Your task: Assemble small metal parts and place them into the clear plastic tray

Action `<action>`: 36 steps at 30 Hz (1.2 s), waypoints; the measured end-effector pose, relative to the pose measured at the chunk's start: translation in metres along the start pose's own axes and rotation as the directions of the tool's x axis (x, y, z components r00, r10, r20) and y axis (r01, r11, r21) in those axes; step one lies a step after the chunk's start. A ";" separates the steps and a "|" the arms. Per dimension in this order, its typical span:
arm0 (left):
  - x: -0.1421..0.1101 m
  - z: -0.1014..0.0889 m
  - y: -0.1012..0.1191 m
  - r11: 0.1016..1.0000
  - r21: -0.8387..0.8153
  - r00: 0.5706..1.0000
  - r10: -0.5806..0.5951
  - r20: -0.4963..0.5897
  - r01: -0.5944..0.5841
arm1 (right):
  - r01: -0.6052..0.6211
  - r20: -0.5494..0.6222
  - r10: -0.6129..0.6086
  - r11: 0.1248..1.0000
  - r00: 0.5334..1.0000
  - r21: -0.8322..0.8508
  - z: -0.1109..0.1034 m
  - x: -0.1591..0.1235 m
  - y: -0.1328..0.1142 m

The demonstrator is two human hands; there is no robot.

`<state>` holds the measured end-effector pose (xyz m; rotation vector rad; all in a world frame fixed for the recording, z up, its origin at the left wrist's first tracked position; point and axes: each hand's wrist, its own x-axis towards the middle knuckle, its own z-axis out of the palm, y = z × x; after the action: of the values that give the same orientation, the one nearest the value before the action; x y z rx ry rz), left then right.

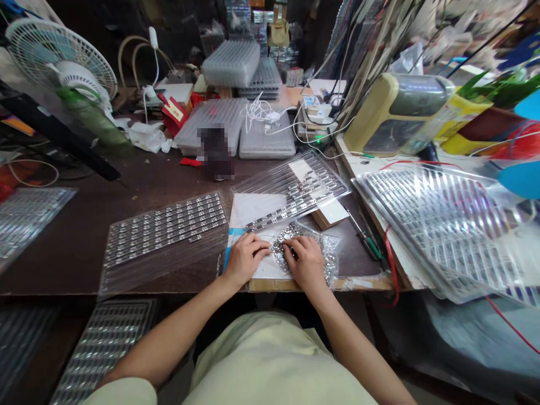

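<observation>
The small metal parts (277, 247) lie at three o'clock from our left hand (248, 256), under our nearer right hand (306, 259), the tray's (264, 184) rows running eight-to-two o'clock beyond, and we cannot tell whether either grip is clamped.

A messy heap of tiny, shiny silver bits (278, 256) lies in the middle, on the near side. A clear, crinkly bag (333, 247) is at its right. Just past the heap, a see-through tray (264, 181) with long grooves sits slanted. Little dark-and-silver pieces (276, 215) line its near grooves, with shorter rows toward the right.
</observation>
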<state>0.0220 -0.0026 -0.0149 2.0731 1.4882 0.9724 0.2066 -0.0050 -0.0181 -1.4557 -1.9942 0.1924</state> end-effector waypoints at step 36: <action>0.044 -0.053 -0.021 0.959 0.237 0.987 -0.154 -0.034 0.158 | 0.044 0.155 -0.063 0.991 0.986 0.124 0.027 0.015 -0.033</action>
<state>-0.0223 0.0420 0.0204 2.0713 1.8244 0.7838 0.1622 0.0025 -0.0169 -1.3457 -2.1069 0.4098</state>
